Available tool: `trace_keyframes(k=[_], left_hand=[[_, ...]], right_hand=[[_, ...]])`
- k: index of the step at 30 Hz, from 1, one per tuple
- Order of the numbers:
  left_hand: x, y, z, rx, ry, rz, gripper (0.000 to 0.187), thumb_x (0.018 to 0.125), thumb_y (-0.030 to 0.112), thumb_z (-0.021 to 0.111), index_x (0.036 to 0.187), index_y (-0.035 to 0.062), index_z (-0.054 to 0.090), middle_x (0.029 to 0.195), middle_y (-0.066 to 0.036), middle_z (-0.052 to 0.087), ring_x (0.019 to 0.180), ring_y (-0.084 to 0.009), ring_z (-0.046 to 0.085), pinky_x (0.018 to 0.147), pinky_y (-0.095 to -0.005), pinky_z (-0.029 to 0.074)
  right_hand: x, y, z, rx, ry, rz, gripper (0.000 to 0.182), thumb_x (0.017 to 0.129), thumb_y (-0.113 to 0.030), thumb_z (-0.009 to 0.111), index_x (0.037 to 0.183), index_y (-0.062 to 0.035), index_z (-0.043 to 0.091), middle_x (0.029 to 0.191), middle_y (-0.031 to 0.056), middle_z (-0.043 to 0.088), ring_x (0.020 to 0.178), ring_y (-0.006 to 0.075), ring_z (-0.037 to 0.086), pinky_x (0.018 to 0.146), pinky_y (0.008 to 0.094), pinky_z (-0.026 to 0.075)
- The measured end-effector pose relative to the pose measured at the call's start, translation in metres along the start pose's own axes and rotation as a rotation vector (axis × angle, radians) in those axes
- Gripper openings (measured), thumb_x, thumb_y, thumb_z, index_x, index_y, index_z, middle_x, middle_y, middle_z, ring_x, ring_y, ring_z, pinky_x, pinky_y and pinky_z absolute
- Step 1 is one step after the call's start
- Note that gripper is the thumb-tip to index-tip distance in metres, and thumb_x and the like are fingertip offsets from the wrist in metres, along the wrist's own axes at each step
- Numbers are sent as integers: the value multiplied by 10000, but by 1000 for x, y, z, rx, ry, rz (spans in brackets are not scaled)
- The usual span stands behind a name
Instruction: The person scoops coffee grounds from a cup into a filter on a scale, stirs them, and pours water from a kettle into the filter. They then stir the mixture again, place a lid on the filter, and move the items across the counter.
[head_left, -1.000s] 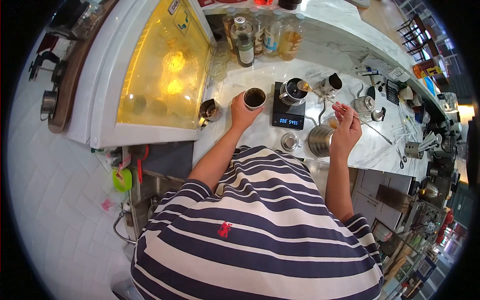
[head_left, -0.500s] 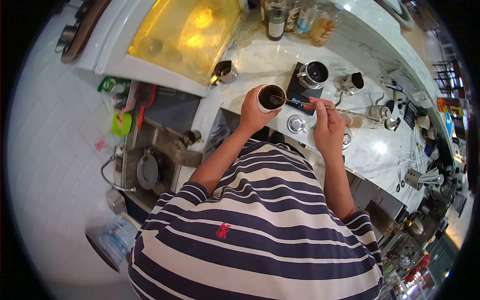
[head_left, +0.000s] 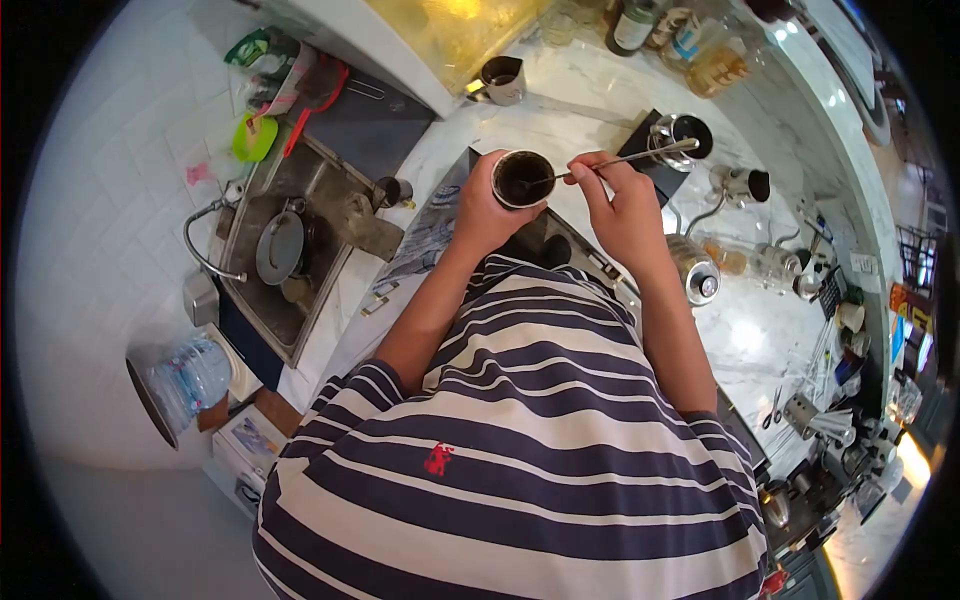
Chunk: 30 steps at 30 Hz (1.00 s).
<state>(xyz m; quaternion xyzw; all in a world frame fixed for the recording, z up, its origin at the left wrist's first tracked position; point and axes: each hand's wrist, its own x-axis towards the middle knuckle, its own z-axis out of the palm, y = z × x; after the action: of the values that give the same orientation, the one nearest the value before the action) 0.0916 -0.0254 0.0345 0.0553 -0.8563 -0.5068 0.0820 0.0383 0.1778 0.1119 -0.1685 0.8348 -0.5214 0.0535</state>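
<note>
My left hand [head_left: 484, 218] is wrapped around a pale-rimmed cup [head_left: 506, 164] with dark contents, tilted so its mouth faces me. Between the thumb and fingers of my right hand [head_left: 622, 208] is a long-handled metal spoon [head_left: 632, 157]. Its lower end dips into the cup, and the dark contents hide the tip. The handle slants up to the right, crossing in front of a metal pitcher [head_left: 692, 137] on a black scale [head_left: 672, 185]. Both hands are in front of my striped shirt, near the counter edge.
To the left, a sink [head_left: 232, 268] holds a grey pan [head_left: 280, 248]. A small metal pitcher [head_left: 503, 88] stands on the marble counter [head_left: 580, 100]. Rightward are a kettle [head_left: 692, 268] and another pitcher [head_left: 745, 186]. Several bottles [head_left: 632, 28] line the back.
The view has turned, and the sink shows more fully. Hands and cup have moved away from the scale, back over the counter edge. The spoon handle now slants upward instead of downward to the right.
</note>
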Motion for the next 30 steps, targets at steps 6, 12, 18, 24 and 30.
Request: trace_keyframes(k=[6,12,18,24,30], left_hand=[[13,-4,-59,75,185,115,752,670,165,1001,1300,57,604,1228,-124,691,1135,-289,699,991,-410,554],[24,-39,-141,161,272,18,743,686,199,997,1314,55,628,1250,-116,696,1157,-278,695,1013,-405,541],[45,-111,-204,98,216,-83,757,707,208,995,1344,55,617,1245,-95,740,1162,-207,710,1020,-376,553],[56,-154,-226,56,139,-155,768,682,207,990,1341,56,626,1276,-125,727,1186,-278,702,1029,-394,542],[63,-171,-215,-55,176,-132,726,670,190,988,1291,35,643,1233,-140,737,1162,-291,709,1012,-392,543]], right_hand=[[50,-40,35,25,-92,-137,206,1031,-166,666,1060,19,752,970,222,759,906,399,741,823,445,566],[100,-73,110,130,-211,-245,204,1027,-170,662,1040,14,749,908,213,757,864,399,741,793,438,562],[143,-82,191,-35,-289,-256,279,1065,-220,628,1053,31,748,875,176,761,794,365,740,752,411,558],[179,-66,257,-84,-340,-194,299,1070,-270,568,1067,-21,734,907,250,737,923,483,709,836,565,550],[195,-64,279,-198,-326,-140,311,1081,-277,553,1108,-14,717,979,283,743,960,514,703,867,584,546]])
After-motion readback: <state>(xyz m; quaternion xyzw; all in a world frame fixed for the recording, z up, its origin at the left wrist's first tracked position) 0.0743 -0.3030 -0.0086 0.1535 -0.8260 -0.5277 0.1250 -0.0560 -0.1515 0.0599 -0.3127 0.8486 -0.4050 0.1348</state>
